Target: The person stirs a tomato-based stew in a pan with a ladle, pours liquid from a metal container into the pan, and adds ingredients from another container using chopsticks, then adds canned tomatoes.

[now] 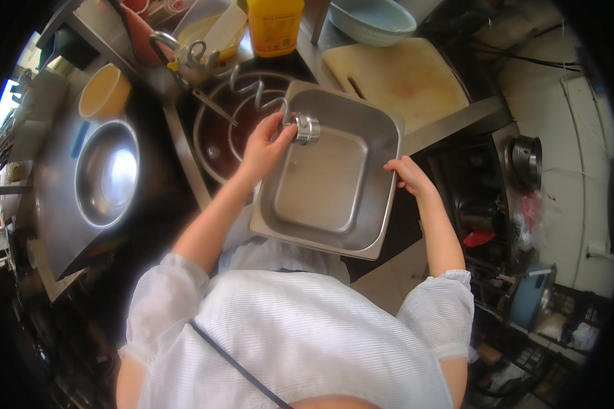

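In front of me a deep rectangular stainless-steel pan is held tilted, with what looks like a little cloudy liquid over its bottom. My right hand grips its right rim. At its upper left, my left hand holds a shiny cylindrical metal fitting over the inside of the pan; a grey coiled cord or hose runs from the fitting up to the left. Behind the pan's left side sits a large round basin with dark reddish contents, partly hidden by the pan and my left forearm.
A cutting board and a pale blue plastic basket lie beyond the pan, near a yellow jug. An oval steel bowl and a yellow-orange bowl are on the left counter. A metal faucet rises at the upper left.
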Demonstrator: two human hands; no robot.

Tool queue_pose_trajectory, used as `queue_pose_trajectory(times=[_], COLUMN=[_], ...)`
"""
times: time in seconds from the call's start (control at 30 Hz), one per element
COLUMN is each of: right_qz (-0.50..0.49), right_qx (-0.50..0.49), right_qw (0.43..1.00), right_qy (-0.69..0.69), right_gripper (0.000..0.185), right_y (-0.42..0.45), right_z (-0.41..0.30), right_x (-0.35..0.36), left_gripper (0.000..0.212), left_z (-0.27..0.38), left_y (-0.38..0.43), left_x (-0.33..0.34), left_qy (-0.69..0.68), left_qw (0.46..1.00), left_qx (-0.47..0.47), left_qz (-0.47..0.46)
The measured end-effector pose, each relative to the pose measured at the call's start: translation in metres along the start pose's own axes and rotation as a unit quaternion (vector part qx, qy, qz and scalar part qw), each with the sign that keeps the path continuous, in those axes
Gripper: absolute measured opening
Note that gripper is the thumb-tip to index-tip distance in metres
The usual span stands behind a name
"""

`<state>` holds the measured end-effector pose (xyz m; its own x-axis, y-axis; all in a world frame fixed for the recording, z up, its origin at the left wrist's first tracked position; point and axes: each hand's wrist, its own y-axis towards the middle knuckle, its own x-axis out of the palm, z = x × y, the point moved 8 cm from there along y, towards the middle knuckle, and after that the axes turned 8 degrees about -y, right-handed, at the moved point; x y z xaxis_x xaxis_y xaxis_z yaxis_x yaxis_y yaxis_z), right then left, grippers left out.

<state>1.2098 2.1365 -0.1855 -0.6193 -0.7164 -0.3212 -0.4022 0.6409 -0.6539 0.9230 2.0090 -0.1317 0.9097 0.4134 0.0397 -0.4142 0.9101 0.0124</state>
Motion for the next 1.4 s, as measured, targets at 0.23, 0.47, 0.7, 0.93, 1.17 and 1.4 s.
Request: queue_pose_trajectory(times=[0.23,0.47,0.7,0.93,1.17,1.4], right_qz=[0.103,0.276,0.303,0.156,-0.014,0.002], right_qx=[-0.033,-0.443,-0.478,-0.358,-0.386,-0.382], right_qw=[0.972,0.765,0.742,0.917,0.858,0.85], right_qy=[-0.207,-0.377,-0.359,-0.086,0.338,0.364], right_gripper=[0.036,0.067,0.051,0.022,0.024,0.024], right_y=[-0.021,-0.092,-0.08,-0.051,-0.044,-0.041], right_z=[-0.029,-0.172,-0.197,-0.178,-0.191,-0.182], right_x=[0.003,0.092,0.15,0.1,0.1,0.089], left_gripper=[0.039,0.036,0.027,0.019,0.052,0.051], left_z=[-0.011,0.032,0.06,0.027,-0.096,-0.142], left_y=[0.006,-0.017,-0.028,0.016,0.111,0.131], left_x=[-0.007,-0.006,0.006,-0.115,-0.262,-0.258], left_qy=[0.076,0.288,0.246,0.122,0.272,0.169], left_qw=[0.996,0.946,0.959,0.963,0.848,0.835], left_qx=[-0.032,0.096,0.123,0.108,-0.102,-0.249], left_qz=[0.015,0.114,0.065,0.215,0.443,0.461])
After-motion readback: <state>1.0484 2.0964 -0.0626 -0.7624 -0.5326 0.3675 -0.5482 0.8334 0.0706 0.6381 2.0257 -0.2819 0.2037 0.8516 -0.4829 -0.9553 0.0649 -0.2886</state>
